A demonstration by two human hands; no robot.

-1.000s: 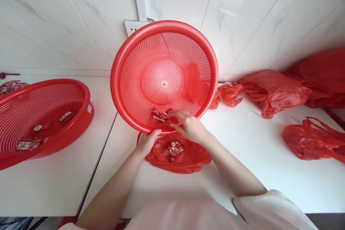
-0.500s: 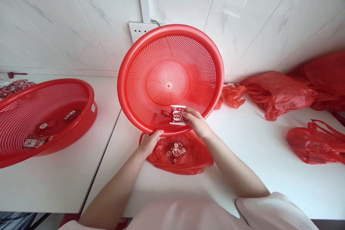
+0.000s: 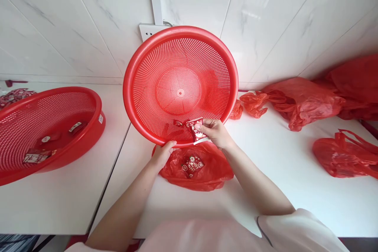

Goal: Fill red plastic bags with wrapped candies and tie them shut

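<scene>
A red perforated plastic basket (image 3: pixel 180 53) is tipped up, its mouth facing me. My left hand (image 3: pixel 163 154) grips the front lower rim, thumb on top. Between the thumb and fingers of my right hand (image 3: pixel 217 132) is a red and white candy packet (image 3: pixel 198 130), held just inside the basket's lower rim. A small red wrapped piece (image 3: pixel 178 123) lies in the basket to the left of that packet. Below the rim, an open red plastic bag (image 3: pixel 214 175) rests on the table, with red and gold printed packets (image 3: pixel 192 165) in it.
Another red basket (image 3: pixel 99 120) stands at the left with several wrapped packets inside. Red plastic bags (image 3: pixel 307 100) are heaped along the wall at the right, and a red handled bag (image 3: pixel 333 157) lies nearer. A power socket (image 3: pixel 147 30) is on the wall behind the basket.
My right hand has drawn the packet slightly toward me and tilted it, over the basket's lower rim. The basket has shifted a little left. My left hand stays on its rim.
</scene>
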